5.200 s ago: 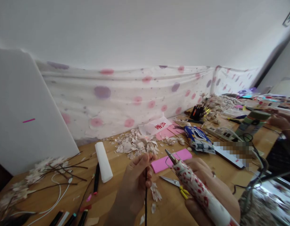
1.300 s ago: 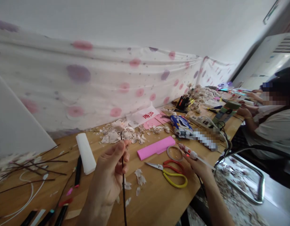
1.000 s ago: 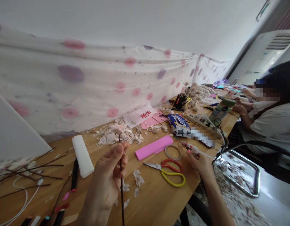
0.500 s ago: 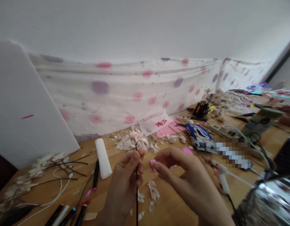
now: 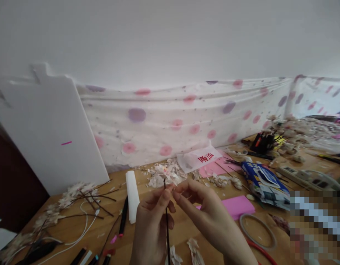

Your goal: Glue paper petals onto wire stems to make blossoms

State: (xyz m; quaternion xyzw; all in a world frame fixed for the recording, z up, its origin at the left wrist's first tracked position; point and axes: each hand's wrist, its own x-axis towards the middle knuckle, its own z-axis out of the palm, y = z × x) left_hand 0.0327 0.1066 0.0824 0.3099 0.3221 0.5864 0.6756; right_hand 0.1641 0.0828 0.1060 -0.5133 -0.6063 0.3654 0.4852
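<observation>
My left hand point(image 5: 156, 224) is closed round a thin dark stem point(image 5: 167, 224) that stands nearly upright. Pale petals with a pink-orange spot show right at the stem's top; whether they are fixed to it or lie behind it, I cannot tell. Close beside the left fingertips, my right hand point(image 5: 205, 213) has thumb and forefinger pinched together. Whatever is between them is hidden or too small to name. Behind both hands lies a heap of pale petals point(image 5: 156, 178). Loose petals point(image 5: 196, 252) lie below the hands, and a folded pink sheet point(image 5: 238, 207) is by the right wrist.
Flower branches point(image 5: 73, 197), a white cable point(image 5: 83, 232), a white roll point(image 5: 132, 197) and markers point(image 5: 123, 217) are on the left. Rightward are a tape roll point(image 5: 258, 232), a blue-and-white packet point(image 5: 265, 184) and a power strip point(image 5: 308, 180). A white board point(image 5: 53, 129) leans at the back left.
My right hand has moved left, up to the left fingertips; the small pink piece it pinched no longer shows. The view has turned left, so the surroundings have shifted rightward.
</observation>
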